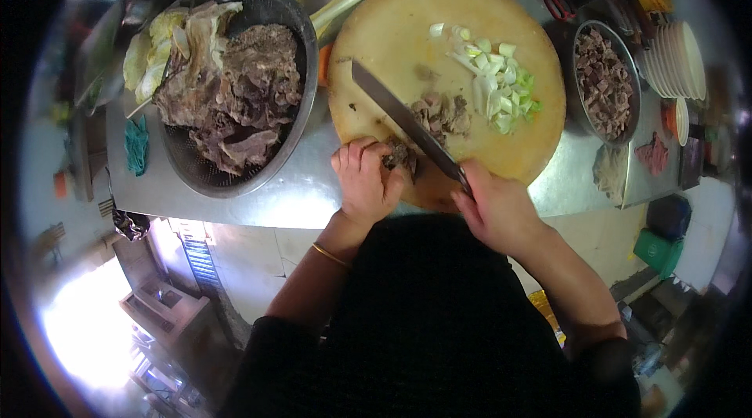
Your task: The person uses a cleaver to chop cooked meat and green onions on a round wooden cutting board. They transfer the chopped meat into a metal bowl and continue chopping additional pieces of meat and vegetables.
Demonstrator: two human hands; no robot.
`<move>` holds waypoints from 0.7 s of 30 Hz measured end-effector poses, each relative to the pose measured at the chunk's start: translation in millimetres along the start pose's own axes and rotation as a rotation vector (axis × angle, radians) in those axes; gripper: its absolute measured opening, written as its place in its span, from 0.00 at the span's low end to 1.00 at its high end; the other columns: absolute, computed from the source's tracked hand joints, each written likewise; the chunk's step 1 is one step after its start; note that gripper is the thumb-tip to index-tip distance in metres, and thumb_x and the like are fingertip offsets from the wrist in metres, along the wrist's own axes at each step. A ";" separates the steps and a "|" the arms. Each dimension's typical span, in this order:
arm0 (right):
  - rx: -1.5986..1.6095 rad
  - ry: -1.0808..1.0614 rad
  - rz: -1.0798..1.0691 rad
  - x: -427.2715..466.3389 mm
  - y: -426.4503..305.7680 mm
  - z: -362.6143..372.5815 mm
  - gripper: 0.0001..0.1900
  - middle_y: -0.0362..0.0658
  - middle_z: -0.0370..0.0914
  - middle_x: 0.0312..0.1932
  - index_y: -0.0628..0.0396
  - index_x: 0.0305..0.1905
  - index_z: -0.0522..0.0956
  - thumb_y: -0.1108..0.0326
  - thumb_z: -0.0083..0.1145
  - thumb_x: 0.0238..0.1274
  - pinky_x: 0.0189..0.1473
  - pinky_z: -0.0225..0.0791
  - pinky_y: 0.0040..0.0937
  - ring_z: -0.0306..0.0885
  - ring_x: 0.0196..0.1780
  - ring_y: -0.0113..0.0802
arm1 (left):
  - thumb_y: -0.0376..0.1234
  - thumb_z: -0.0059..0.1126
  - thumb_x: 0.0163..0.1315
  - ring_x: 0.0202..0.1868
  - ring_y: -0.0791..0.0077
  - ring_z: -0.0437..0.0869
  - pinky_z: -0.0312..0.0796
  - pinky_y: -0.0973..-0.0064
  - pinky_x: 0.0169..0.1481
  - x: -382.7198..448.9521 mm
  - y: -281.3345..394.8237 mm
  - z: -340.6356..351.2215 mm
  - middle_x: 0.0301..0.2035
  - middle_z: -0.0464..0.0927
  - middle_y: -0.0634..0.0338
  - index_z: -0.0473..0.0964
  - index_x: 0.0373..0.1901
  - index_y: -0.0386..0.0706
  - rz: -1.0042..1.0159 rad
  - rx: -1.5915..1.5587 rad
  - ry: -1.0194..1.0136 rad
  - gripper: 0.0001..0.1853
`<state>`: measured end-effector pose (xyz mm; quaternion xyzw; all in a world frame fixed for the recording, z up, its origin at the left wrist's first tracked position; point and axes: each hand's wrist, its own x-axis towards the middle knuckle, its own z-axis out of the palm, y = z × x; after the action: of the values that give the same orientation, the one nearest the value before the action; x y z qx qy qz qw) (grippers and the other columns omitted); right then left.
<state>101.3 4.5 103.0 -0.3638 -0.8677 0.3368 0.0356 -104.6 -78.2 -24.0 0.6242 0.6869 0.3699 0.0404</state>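
A round chopping board (376, 24) lies on the steel table. My right hand (499, 200) is closed around the handle of a kitchen knife (405, 115), whose long blade slants up and left over the board. At the board's near left edge, my left hand (367, 177) holds down a piece of cooked meat (400, 158) with curled fingers. Cut bits of meat (452, 115) lie just beyond the blade, partly hidden by it. Chopped green onion (502, 89) is spread over the right half of the board.
Large chunks of cooked meat (258, 71) fill a perforated metal colander (296, 136) on the left. Right of the board stand a metal bowl (636, 106) of diced meat and stacked white plates (675, 62). Scissors (558, 4) lie behind; a green cloth (136, 145) lies far left.
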 end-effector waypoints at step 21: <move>0.375 0.391 0.325 -90.4 32.3 7.9 0.10 0.39 0.71 0.24 0.62 0.52 0.68 0.73 0.49 0.70 0.26 0.63 0.25 0.67 0.23 0.22 | 0.38 0.65 0.57 0.52 0.60 0.75 0.61 0.58 0.62 50.4 24.7 -9.2 0.47 0.77 0.60 0.80 0.51 0.48 0.120 0.030 -0.049 0.19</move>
<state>184.7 -42.8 93.8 -0.5427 -0.6977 0.4157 0.2139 -99.9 -39.1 16.9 0.6735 0.6526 0.3461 0.0257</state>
